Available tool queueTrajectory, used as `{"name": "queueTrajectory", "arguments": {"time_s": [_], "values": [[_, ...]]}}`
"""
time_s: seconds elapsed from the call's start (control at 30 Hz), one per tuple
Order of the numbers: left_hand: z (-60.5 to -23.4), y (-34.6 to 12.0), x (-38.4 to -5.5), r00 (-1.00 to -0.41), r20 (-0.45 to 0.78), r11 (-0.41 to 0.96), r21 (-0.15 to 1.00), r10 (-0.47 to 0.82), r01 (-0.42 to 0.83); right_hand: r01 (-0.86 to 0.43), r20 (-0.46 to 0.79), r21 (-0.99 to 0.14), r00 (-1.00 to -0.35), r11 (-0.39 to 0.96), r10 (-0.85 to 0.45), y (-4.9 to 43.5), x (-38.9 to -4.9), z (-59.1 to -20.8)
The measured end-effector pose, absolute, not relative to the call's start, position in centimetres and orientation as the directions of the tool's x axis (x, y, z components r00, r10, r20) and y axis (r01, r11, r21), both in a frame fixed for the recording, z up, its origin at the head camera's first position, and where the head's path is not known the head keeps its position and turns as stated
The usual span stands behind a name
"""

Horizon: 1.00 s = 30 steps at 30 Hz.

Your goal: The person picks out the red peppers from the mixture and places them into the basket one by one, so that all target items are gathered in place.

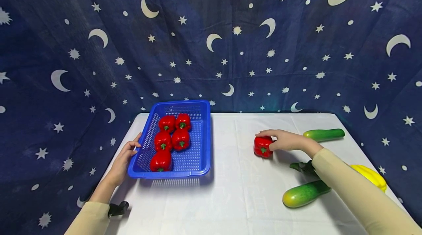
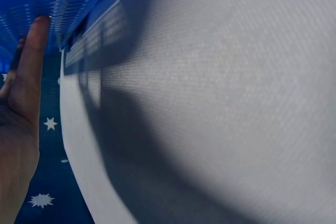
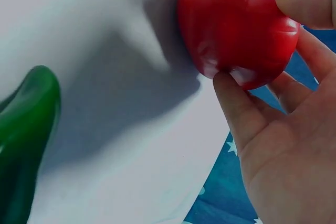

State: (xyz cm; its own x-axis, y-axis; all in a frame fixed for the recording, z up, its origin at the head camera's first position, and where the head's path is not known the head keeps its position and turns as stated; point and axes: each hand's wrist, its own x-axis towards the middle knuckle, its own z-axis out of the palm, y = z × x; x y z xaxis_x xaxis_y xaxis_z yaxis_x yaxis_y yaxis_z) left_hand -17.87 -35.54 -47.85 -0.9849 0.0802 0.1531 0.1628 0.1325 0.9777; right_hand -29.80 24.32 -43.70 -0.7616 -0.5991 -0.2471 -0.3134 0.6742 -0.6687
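Note:
On the right side of the table my right hand grips a red bell pepper with a green stem. The right wrist view shows fingers and thumb spread round the pepper, its stem up. At the left, my left hand touches the left rim of a blue plastic basket. In the left wrist view its fairly straight finger reaches up against the basket's slotted wall. Several red bell peppers lie in the left part of the basket.
Right of the pepper lie a green cucumber, another with a yellowish tip, and a dark green vegetable, partly behind the right arm. Yellow bananas lie near the right edge. Behind the white-covered table hangs a star-patterned curtain.

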Motion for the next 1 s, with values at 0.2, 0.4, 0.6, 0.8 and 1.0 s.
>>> {"name": "queueTrajectory", "arguments": {"time_s": [0.2,0.4,0.6,0.8,1.0], "values": [[-47.9,-35.5,-17.8,-0.988,0.138,0.121,0.982,0.069,0.146,-0.266,-0.274,-0.687,-0.767,0.676,-0.580,23.9,-30.2,-43.5],[-47.9,-35.5,-17.8,-0.988,0.135,0.106,0.984,0.068,0.142,-0.231,-0.276,-0.715,-0.774,0.660,-0.570,23.9,-30.3,-43.7],[-47.9,-35.6,-17.9,-0.987,0.141,0.112,0.983,0.073,0.148,-0.175,-0.288,-0.748,-0.784,0.641,-0.550,23.9,-30.4,-44.1],[-47.8,-35.5,-17.9,-0.988,0.137,0.118,0.983,0.068,0.144,-0.129,-0.319,-0.745,-0.793,0.654,-0.520,23.8,-30.5,-44.5],[-47.7,-35.5,-17.8,-0.988,0.138,0.123,0.982,0.072,0.146,-0.070,-0.367,-0.724,-0.803,0.686,-0.469,23.6,-30.2,-44.4]]}}
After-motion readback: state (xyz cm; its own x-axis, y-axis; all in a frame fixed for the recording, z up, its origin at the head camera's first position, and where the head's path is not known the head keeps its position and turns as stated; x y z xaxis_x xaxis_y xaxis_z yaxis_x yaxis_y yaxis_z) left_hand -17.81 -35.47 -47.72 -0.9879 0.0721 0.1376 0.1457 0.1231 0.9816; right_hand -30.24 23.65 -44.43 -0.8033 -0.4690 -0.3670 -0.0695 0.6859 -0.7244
